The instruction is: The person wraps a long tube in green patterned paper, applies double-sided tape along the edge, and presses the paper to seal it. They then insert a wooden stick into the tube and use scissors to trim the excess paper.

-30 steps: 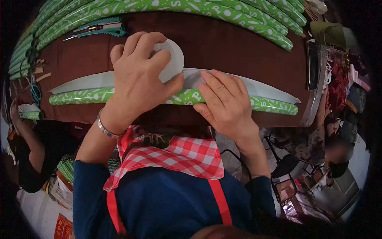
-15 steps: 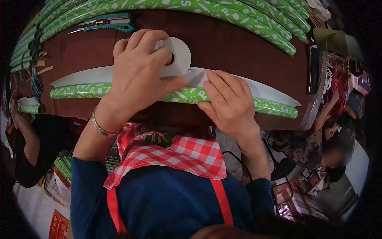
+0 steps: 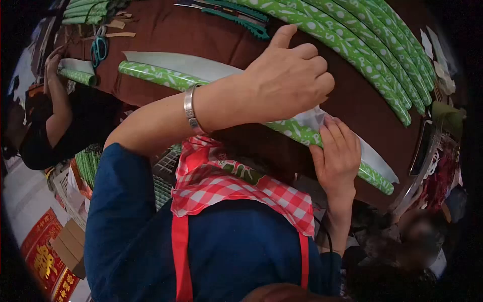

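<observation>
- Long thin tube of glossy green paper with white print (image 3: 299,132): lies across the desk covered in brown cloth (image 3: 166,30), its pale flap (image 3: 176,63) open along the far side.
- Right hand (image 3: 338,153): grip clasps the tube right of its middle, thumb on the near green side, fingers on the flap.
- Left hand (image 3: 294,78): above the tube, fingers curled, thumb stretched out; cannot tell whether the grip holds anything, palm side hidden. Forearm, with silver-coloured metal bracelet (image 3: 190,108), crosses over the tube.
- Far side of desk: several more green printed tubes (image 3: 362,60) side by side; teal utility knife (image 3: 241,24) near their left end.
- Left end: teal-handled scissors (image 3: 99,48); another person's hand (image 3: 53,64) beside a green roll with pale flap (image 3: 78,75), contact unclear.
</observation>
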`<action>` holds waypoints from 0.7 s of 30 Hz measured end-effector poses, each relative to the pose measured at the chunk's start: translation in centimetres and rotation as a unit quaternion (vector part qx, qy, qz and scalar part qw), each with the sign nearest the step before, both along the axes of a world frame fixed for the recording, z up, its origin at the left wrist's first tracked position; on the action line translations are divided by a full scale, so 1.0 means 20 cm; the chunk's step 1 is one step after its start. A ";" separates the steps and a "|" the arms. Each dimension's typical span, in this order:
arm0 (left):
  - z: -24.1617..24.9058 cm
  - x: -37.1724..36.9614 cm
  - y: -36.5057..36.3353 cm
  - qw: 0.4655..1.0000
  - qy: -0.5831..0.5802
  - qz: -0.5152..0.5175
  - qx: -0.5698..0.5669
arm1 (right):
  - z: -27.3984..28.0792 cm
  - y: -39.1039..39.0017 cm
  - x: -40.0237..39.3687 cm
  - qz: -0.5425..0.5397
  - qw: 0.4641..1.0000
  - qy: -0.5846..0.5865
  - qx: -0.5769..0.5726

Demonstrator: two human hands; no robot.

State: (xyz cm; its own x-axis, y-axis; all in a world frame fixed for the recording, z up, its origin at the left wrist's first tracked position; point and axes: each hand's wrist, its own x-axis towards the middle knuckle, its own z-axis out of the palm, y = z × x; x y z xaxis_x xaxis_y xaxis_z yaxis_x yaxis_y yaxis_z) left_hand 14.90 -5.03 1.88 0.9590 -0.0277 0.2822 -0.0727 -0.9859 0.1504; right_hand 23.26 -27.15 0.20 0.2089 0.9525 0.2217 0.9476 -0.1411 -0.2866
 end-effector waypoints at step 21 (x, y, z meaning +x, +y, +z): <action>0.10 0.05 0.23 0.979 0.106 -0.175 -0.018 | -0.02 -0.02 0.00 -0.009 1.000 0.013 0.016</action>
